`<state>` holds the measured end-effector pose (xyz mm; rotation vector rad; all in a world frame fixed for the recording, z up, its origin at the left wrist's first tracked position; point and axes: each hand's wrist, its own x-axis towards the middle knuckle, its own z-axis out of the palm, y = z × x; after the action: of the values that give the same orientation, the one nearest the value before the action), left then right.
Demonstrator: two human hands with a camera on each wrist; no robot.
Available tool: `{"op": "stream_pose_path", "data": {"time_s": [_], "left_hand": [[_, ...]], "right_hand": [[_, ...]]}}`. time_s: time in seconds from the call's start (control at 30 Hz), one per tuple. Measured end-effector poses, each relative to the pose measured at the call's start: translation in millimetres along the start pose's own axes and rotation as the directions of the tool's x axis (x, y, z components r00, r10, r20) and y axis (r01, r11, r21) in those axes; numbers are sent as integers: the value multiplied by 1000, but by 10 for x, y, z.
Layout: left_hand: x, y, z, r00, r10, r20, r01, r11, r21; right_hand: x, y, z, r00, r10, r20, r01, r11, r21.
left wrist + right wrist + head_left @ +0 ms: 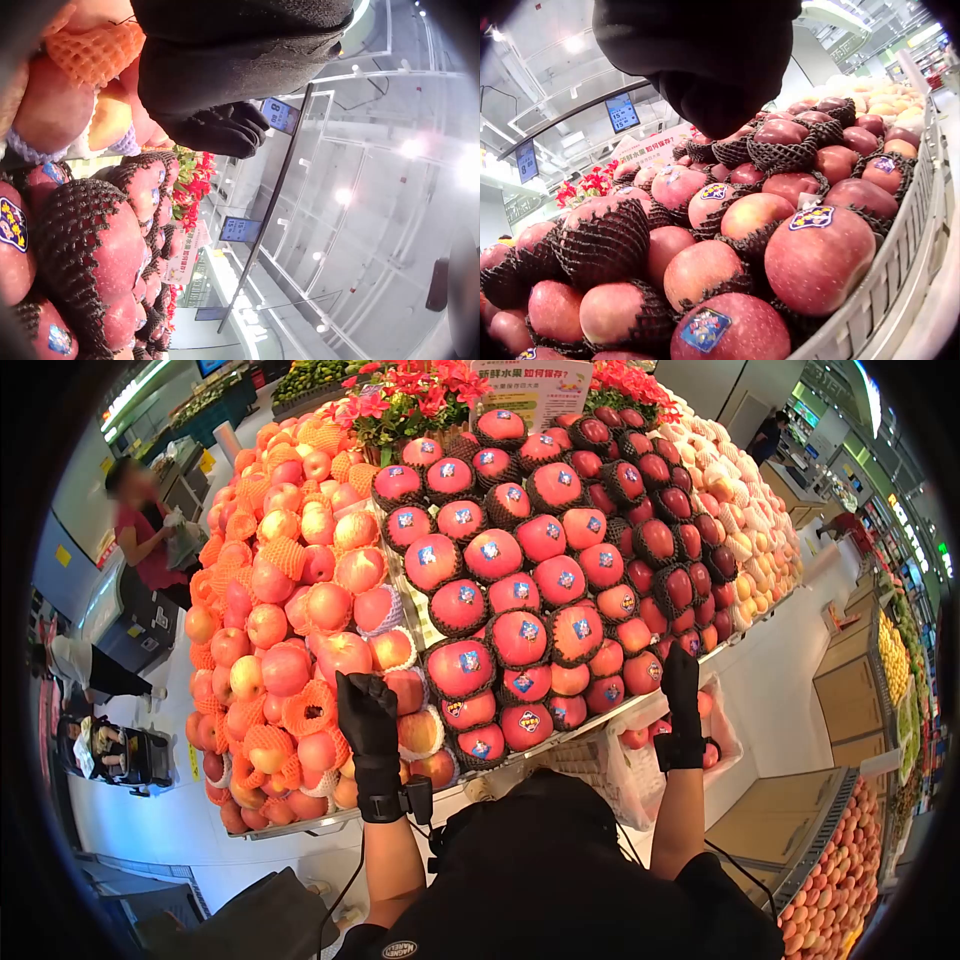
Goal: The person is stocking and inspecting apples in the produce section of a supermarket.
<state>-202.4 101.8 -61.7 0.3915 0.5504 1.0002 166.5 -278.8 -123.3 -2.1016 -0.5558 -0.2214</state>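
My black-gloved left hand [367,710] hovers over the front of the display, beside apples in orange foam nets [310,707]. Its fingers bend loosely around nothing in the left wrist view, with red apples in dark nets [90,240] beneath. The right hand, also in a black glove [681,682], is raised near the front right edge of the stickered red apples [522,638]. Seen from the right wrist, that hand [705,60] is a dark rounded shape above the apples, its fingertips mostly hidden and no fruit showing in it.
A clear plastic bag [640,785] with several red apples sits below my right wrist. Pale netted fruit [745,510] fills the display's right side. Red flowers [410,405] and a sign [530,385] stand at the back. A person [150,535] is at the left, near a stroller [120,753].
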Motion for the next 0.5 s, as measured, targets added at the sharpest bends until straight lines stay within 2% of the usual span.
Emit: {"op": "stream_pose_path", "data": {"time_s": [0.03,0.1,0.13,0.17,0.2,0.27,0.3,0.33,0.4,0.5], "left_hand": [[-10,33,17,1000,-24,19,25,999,-44],[-38,80,25,996,-73,54,79,988,-131],[-31,86,-24,990,-77,115,90,990,-108],[-16,104,-80,981,-81,178,98,991,-88],[-9,104,-115,967,-82,242,103,992,-71],[-32,82,-133,960,-104,261,117,992,-35],[-30,75,-130,957,-112,268,121,993,-17],[-82,71,-41,970,-114,216,115,993,7],[-77,34,-40,975,-116,188,119,993,-4],[-124,-13,-35,980,-138,145,139,990,6]], "right_hand": [[-54,-9,31,945,-325,-43,308,926,-220],[-173,-2,-15,991,-127,-30,127,992,-15],[-233,-27,-39,999,-27,-23,28,996,84],[-278,-116,-90,999,46,11,-47,989,143],[-320,-213,-121,994,109,18,-110,987,117],[-399,-106,-147,992,-111,-59,110,994,-5],[-380,289,-153,945,-328,-9,315,914,-256],[-364,699,-159,848,-529,42,481,733,-482],[-439,837,-144,896,-442,51,406,765,-500],[-547,756,-147,966,-256,31,242,857,-454]]}}
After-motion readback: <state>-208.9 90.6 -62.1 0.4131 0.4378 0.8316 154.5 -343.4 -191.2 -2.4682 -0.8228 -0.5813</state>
